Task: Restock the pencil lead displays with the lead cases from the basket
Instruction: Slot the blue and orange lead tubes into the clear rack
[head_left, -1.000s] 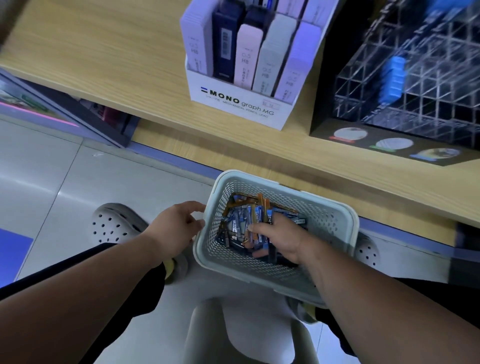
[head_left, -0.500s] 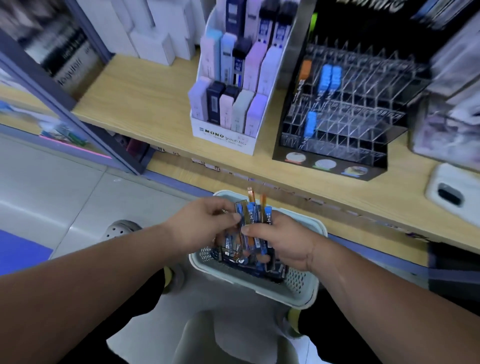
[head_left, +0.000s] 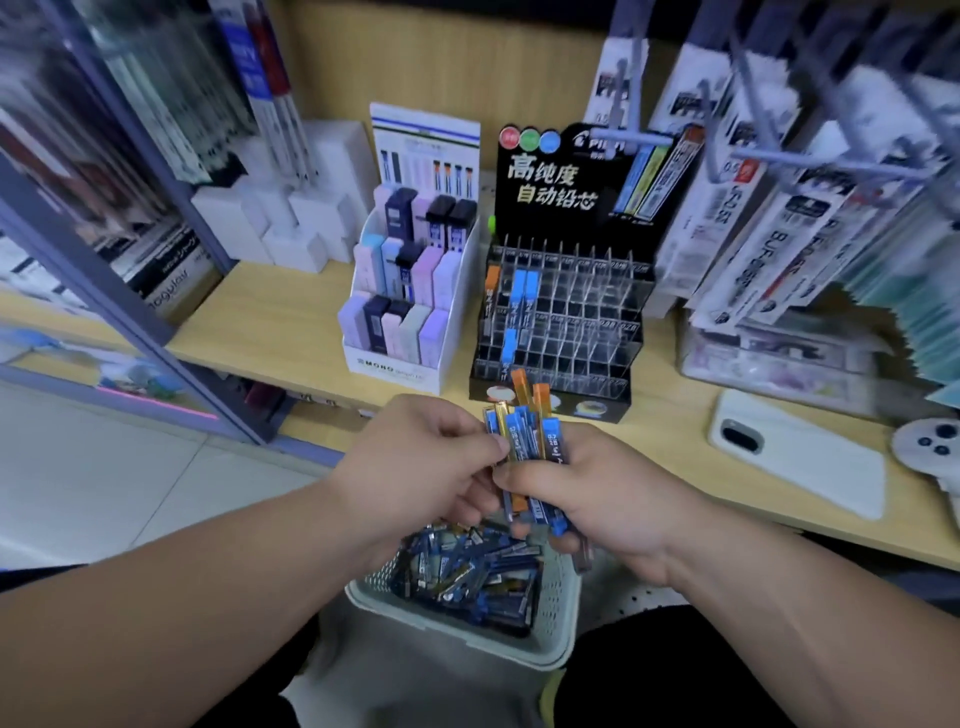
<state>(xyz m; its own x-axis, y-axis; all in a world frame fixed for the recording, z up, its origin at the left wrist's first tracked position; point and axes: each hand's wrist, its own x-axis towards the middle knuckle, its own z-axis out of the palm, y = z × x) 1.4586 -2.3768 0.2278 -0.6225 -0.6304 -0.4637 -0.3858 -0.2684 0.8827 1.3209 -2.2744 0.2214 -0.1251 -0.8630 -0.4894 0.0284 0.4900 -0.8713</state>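
Note:
My right hand (head_left: 597, 499) grips a bunch of lead cases (head_left: 530, 436) with blue and orange caps, held upright above the basket. My left hand (head_left: 421, 457) pinches the left side of the same bunch. Below them the pale perforated basket (head_left: 467, 636) on my lap holds several more dark blue lead cases (head_left: 467, 566). On the wooden shelf stands the black display with a clear grid of slots (head_left: 576, 322); a few blue and orange cases fill its left slots. A white MONO display (head_left: 400, 312) with pastel cases stands left of it.
A white phone (head_left: 795, 452) lies on the shelf (head_left: 260, 322) at the right, beside a round white gadget (head_left: 930, 441). Hanging packs of refills (head_left: 753, 218) crowd the upper right. White boxes (head_left: 291, 218) sit at the back left. A purple shelf frame (head_left: 130, 291) runs down the left.
My right hand lifted a bunch of lead cases out of the basket, and my left hand left the basket rim to take hold of the bunch. The view tilted up toward the displays.

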